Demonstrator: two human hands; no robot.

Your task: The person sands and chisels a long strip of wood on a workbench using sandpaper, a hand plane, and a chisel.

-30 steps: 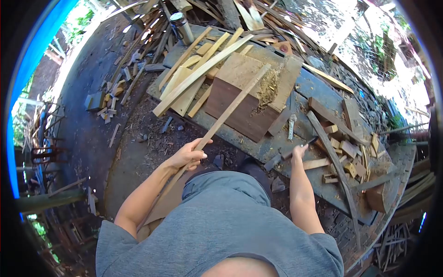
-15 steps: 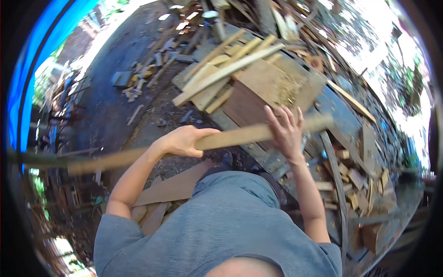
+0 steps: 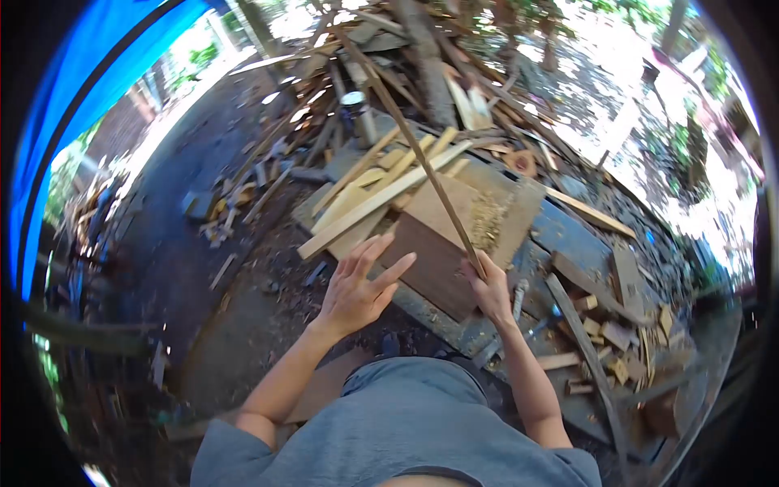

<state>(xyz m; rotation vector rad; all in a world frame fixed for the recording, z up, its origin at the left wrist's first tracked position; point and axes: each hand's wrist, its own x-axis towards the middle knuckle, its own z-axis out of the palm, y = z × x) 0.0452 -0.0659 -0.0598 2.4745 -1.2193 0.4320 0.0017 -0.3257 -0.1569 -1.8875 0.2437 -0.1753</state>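
My right hand [image 3: 489,290] is closed round the near end of a long, thin wooden strip [image 3: 422,162]. From there the strip slants up and away to the left, its narrow edge turned toward me. Empty and with fingers spread, my left hand [image 3: 359,286] hovers to the left of the strip, apart from it. Beyond both hands lies a dark brown board [image 3: 430,264] on the low workbench. Against it rests a lighter board [image 3: 445,203] with a heap of wood shavings [image 3: 487,223] at its right side.
Pale battens [image 3: 381,199] lie across the bench's left part. A jar with a light lid [image 3: 355,105] stands behind them. Offcuts [image 3: 617,341] are heaped at the right, beside a long grey plank [image 3: 588,357]. More scrap wood is piled at the back.
The strip has swung from lying crosswise before me to pointing away. My left hand has let go of it and opened; my right hand has closed on its end.
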